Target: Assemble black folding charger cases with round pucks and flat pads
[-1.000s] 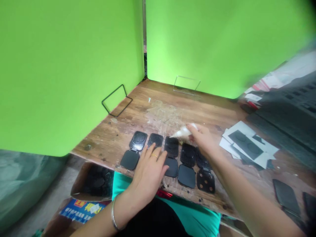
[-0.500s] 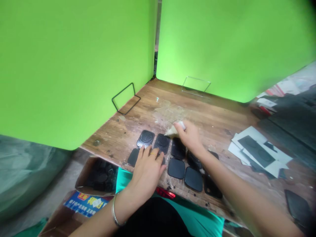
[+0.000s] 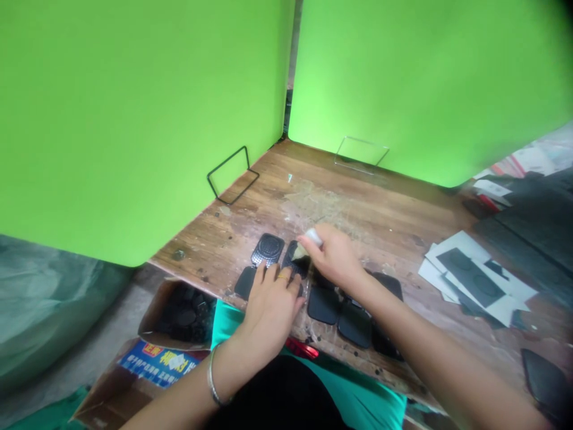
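Observation:
Several black rounded-square pieces lie in two rows along the table's near edge. The upper ones, such as the ringed pad [image 3: 267, 248], have a ridged pattern; a lower one, the flat pad [image 3: 323, 304], looks smooth. My left hand [image 3: 273, 304] lies palm down with fingers stretched over a lower piece, its fingertips at the patterned pads. My right hand [image 3: 333, 254] is closed around a small tool [image 3: 314, 237] with a whitish handle. Its pale, flat, brush-like end [image 3: 301, 251] is over the second patterned pad [image 3: 290, 260]; whether it touches cannot be told.
Green panels [image 3: 147, 119] stand behind the wooden table [image 3: 250, 209], with wire stands [image 3: 233, 175] at their feet. Grey-and-white sheets [image 3: 474, 278] lie at the right, and a dark pad [image 3: 544, 376] is nearer. A cardboard box [image 3: 150, 316] of black parts sits below the left edge.
My right hand has moved left and slightly nearer, bringing the tool's pale end over the second patterned pad. My left hand stays on its piece. The whole view has shifted slightly.

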`<action>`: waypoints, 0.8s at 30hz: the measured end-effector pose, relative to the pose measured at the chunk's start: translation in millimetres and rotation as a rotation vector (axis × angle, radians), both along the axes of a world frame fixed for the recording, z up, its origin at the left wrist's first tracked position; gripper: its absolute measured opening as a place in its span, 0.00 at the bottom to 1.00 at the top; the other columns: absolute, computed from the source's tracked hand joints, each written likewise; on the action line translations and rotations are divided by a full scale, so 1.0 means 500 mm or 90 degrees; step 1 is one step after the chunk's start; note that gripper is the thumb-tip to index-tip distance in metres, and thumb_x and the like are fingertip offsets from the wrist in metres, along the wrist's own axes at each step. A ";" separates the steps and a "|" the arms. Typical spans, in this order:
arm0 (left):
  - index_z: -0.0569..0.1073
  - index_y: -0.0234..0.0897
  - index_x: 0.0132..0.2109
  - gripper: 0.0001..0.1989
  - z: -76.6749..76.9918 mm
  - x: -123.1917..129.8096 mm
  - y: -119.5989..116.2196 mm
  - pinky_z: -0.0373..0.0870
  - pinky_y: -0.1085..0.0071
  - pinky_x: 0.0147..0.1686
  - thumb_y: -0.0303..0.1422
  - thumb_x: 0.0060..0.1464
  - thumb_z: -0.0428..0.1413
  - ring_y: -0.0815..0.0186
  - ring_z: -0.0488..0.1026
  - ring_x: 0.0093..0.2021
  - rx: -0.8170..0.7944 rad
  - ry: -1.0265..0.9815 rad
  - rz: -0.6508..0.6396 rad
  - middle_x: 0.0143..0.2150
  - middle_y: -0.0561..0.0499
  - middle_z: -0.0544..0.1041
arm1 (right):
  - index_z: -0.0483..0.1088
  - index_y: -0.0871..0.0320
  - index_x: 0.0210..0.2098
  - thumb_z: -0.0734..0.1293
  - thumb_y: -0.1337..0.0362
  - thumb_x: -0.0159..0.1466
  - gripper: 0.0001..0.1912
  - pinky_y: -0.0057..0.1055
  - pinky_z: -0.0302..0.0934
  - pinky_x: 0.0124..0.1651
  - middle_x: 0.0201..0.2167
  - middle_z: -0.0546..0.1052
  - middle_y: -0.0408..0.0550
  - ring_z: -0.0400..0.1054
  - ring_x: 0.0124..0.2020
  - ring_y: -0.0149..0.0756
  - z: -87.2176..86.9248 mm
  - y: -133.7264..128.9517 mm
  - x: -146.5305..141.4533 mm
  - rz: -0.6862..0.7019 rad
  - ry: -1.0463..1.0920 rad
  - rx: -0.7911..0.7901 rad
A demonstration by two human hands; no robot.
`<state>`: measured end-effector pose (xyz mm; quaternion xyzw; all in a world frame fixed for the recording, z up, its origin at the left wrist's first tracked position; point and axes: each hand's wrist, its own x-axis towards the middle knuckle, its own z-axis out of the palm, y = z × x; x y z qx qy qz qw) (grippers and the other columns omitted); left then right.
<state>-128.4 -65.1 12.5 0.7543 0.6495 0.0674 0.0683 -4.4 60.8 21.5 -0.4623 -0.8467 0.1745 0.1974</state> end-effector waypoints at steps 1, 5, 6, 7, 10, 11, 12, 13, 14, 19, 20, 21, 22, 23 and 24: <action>0.76 0.37 0.54 0.17 0.000 0.000 0.000 0.55 0.46 0.63 0.37 0.60 0.58 0.48 0.67 0.57 -0.002 0.001 0.001 0.54 0.44 0.76 | 0.63 0.56 0.28 0.60 0.54 0.66 0.15 0.31 0.51 0.33 0.29 0.72 0.50 0.63 0.30 0.39 -0.003 0.004 -0.009 0.001 -0.001 0.015; 0.76 0.37 0.54 0.17 0.004 -0.001 0.001 0.55 0.46 0.63 0.37 0.60 0.58 0.48 0.67 0.56 -0.023 -0.003 0.006 0.54 0.45 0.75 | 0.66 0.58 0.32 0.59 0.55 0.67 0.14 0.32 0.51 0.34 0.33 0.74 0.53 0.65 0.32 0.40 -0.009 0.027 -0.022 -0.007 -0.025 0.059; 0.75 0.37 0.54 0.17 0.004 -0.001 0.001 0.54 0.46 0.64 0.36 0.60 0.58 0.48 0.66 0.57 -0.024 -0.005 0.007 0.54 0.45 0.75 | 0.66 0.58 0.32 0.59 0.55 0.67 0.14 0.32 0.51 0.34 0.33 0.74 0.54 0.65 0.32 0.41 -0.009 0.033 -0.019 -0.012 -0.031 0.065; 0.75 0.36 0.55 0.17 0.004 -0.001 0.001 0.54 0.45 0.64 0.36 0.60 0.58 0.48 0.66 0.57 -0.024 -0.007 0.007 0.54 0.45 0.75 | 0.66 0.58 0.32 0.59 0.55 0.67 0.14 0.32 0.51 0.34 0.33 0.74 0.54 0.65 0.32 0.41 -0.009 0.038 -0.014 -0.018 -0.034 0.068; 0.75 0.36 0.55 0.17 0.002 0.000 0.001 0.54 0.45 0.64 0.36 0.60 0.58 0.48 0.66 0.57 -0.020 -0.013 0.009 0.54 0.45 0.75 | 0.65 0.57 0.29 0.60 0.53 0.66 0.15 0.32 0.49 0.33 0.30 0.73 0.52 0.64 0.31 0.40 -0.006 0.047 0.013 -0.052 -0.029 0.057; 0.75 0.36 0.54 0.17 0.001 0.000 0.001 0.54 0.44 0.64 0.36 0.60 0.58 0.48 0.66 0.57 -0.018 -0.015 0.009 0.54 0.45 0.75 | 0.64 0.57 0.28 0.60 0.52 0.65 0.16 0.32 0.49 0.32 0.28 0.73 0.51 0.63 0.29 0.39 -0.005 0.049 0.024 -0.068 -0.020 0.042; 0.75 0.36 0.54 0.17 0.002 0.000 0.000 0.53 0.44 0.64 0.36 0.60 0.58 0.48 0.66 0.57 -0.016 -0.018 0.008 0.54 0.45 0.75 | 0.63 0.56 0.26 0.60 0.52 0.64 0.16 0.31 0.48 0.31 0.26 0.72 0.50 0.62 0.28 0.38 -0.003 0.051 0.035 -0.087 -0.006 0.021; 0.75 0.36 0.54 0.17 0.003 -0.001 -0.001 0.53 0.45 0.64 0.36 0.60 0.58 0.48 0.66 0.57 -0.014 -0.025 0.006 0.54 0.45 0.75 | 0.63 0.56 0.24 0.60 0.51 0.63 0.17 0.31 0.48 0.30 0.24 0.70 0.48 0.61 0.26 0.37 -0.001 0.053 0.045 -0.108 0.015 -0.007; 0.74 0.36 0.54 0.17 0.005 -0.004 -0.002 0.54 0.45 0.64 0.36 0.60 0.58 0.49 0.66 0.57 -0.011 -0.036 0.001 0.54 0.45 0.75 | 0.63 0.56 0.23 0.60 0.50 0.62 0.18 0.31 0.47 0.29 0.22 0.69 0.47 0.60 0.25 0.36 0.001 0.056 0.054 -0.129 0.044 -0.043; 0.71 0.33 0.58 0.18 0.017 -0.049 -0.018 0.60 0.53 0.63 0.32 0.61 0.56 0.52 0.64 0.59 0.027 -0.081 0.031 0.57 0.42 0.71 | 0.67 0.58 0.24 0.61 0.43 0.59 0.23 0.29 0.49 0.25 0.17 0.65 0.42 0.58 0.21 0.33 -0.005 0.065 0.052 -0.166 0.240 -0.239; 0.70 0.32 0.58 0.18 0.017 -0.062 -0.022 0.61 0.54 0.62 0.32 0.62 0.56 0.52 0.63 0.59 0.031 -0.076 0.053 0.57 0.41 0.71 | 0.67 0.58 0.24 0.61 0.43 0.58 0.23 0.29 0.49 0.25 0.17 0.65 0.42 0.58 0.21 0.33 -0.009 0.065 0.042 -0.161 0.262 -0.251; 0.71 0.31 0.58 0.18 0.016 -0.074 -0.025 0.62 0.54 0.61 0.31 0.62 0.55 0.52 0.64 0.59 0.032 -0.068 0.075 0.57 0.40 0.71 | 0.67 0.58 0.24 0.62 0.43 0.58 0.23 0.28 0.49 0.25 0.18 0.65 0.42 0.58 0.22 0.32 -0.013 0.063 0.031 -0.155 0.274 -0.250; 0.71 0.31 0.58 0.18 0.014 -0.085 -0.028 0.63 0.53 0.61 0.31 0.62 0.55 0.51 0.64 0.59 0.029 -0.059 0.092 0.57 0.40 0.71 | 0.67 0.58 0.23 0.62 0.44 0.58 0.22 0.28 0.50 0.25 0.18 0.66 0.42 0.58 0.22 0.32 -0.018 0.061 0.018 -0.147 0.277 -0.242; 0.71 0.31 0.58 0.19 0.011 -0.094 -0.030 0.63 0.52 0.60 0.31 0.62 0.55 0.51 0.64 0.59 0.027 -0.050 0.106 0.57 0.39 0.71 | 0.66 0.58 0.23 0.62 0.44 0.58 0.22 0.28 0.50 0.26 0.19 0.67 0.42 0.59 0.23 0.32 -0.022 0.059 0.004 -0.140 0.273 -0.227; 0.71 0.31 0.58 0.19 0.008 -0.100 -0.032 0.63 0.51 0.60 0.31 0.62 0.56 0.50 0.64 0.59 0.023 -0.042 0.114 0.58 0.39 0.71 | 0.65 0.57 0.22 0.61 0.45 0.58 0.22 0.28 0.50 0.26 0.19 0.67 0.43 0.59 0.23 0.32 -0.026 0.057 -0.009 -0.137 0.265 -0.208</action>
